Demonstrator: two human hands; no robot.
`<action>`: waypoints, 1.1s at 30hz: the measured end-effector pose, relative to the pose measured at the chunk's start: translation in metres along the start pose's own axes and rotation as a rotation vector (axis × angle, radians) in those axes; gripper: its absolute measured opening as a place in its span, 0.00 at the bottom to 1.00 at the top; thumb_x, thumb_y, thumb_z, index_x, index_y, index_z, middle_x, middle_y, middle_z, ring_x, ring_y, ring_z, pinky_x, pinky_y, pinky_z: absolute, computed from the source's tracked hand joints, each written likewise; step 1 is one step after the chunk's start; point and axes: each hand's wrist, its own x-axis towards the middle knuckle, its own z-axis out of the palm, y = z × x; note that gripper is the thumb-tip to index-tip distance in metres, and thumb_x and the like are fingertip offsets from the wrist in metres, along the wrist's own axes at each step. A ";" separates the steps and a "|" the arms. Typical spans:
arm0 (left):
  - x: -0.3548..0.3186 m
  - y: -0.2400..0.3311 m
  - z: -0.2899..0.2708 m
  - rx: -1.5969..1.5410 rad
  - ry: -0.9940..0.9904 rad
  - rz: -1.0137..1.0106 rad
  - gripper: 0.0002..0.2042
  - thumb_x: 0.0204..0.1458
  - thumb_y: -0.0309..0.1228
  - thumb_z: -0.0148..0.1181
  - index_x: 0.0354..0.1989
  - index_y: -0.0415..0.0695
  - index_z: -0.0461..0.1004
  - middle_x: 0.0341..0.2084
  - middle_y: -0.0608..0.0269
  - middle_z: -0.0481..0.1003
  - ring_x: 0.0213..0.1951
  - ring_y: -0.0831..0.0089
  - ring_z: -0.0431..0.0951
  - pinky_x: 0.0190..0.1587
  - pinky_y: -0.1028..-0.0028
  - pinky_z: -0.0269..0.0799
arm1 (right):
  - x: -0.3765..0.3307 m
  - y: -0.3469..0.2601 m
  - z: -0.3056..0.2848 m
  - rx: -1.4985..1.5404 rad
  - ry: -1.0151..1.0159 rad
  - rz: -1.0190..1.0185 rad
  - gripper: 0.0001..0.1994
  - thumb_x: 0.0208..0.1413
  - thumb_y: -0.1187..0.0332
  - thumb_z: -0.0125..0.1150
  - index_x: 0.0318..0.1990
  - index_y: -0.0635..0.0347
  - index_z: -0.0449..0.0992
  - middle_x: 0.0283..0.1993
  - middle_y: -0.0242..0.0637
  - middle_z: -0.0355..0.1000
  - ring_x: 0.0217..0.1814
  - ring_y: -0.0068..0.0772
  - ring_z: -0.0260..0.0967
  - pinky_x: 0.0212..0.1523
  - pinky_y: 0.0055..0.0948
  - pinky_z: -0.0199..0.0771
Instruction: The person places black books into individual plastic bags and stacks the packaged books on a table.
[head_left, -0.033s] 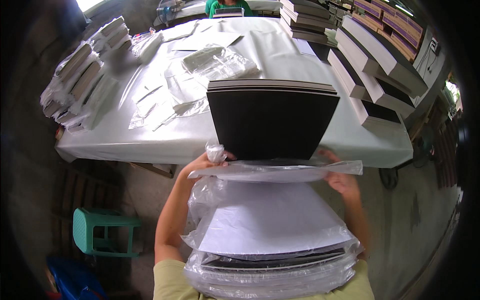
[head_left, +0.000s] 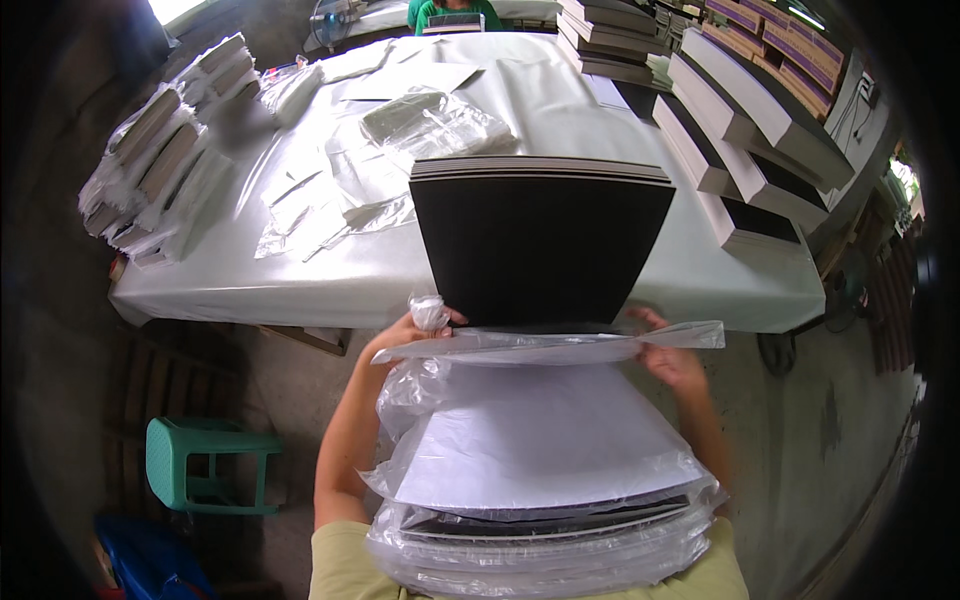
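Hands (head_left: 545, 350) raised, both seemingly gripping clear plastic bag (head_left: 540, 345) around black board stack (head_left: 540, 240).

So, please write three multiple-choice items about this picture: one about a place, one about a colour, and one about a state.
1. Where is the green plastic stool?
A. On the table
B. On the floor, to the person's left
C. Under the stacked boxes on the right

2. What colour is the top face of the stack of boards being slid at the bag's mouth?
A. Black
B. Red
C. Yellow

3. What is the state of the clear plastic bag?
A. Sealed shut and lying on the table
B. Folded flat and empty
C. Held open at its mouth by both hands

Answers:
1 B: the stool stands on the floor, left of the left hand.
2 A: the top board is plainly black.
3 C: the left hand and the right hand grip the bag's mouth edge, with boards partly inside.
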 end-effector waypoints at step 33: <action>-0.022 0.120 0.152 -0.453 0.225 0.869 0.23 0.52 0.46 0.46 0.52 0.45 0.56 0.44 0.59 0.61 0.44 0.73 0.62 0.44 0.72 0.62 | 0.006 -0.030 0.239 -0.611 -0.363 -0.558 0.22 0.40 0.68 0.66 0.42 0.60 0.62 0.29 0.31 0.66 0.28 0.16 0.64 0.27 0.16 0.64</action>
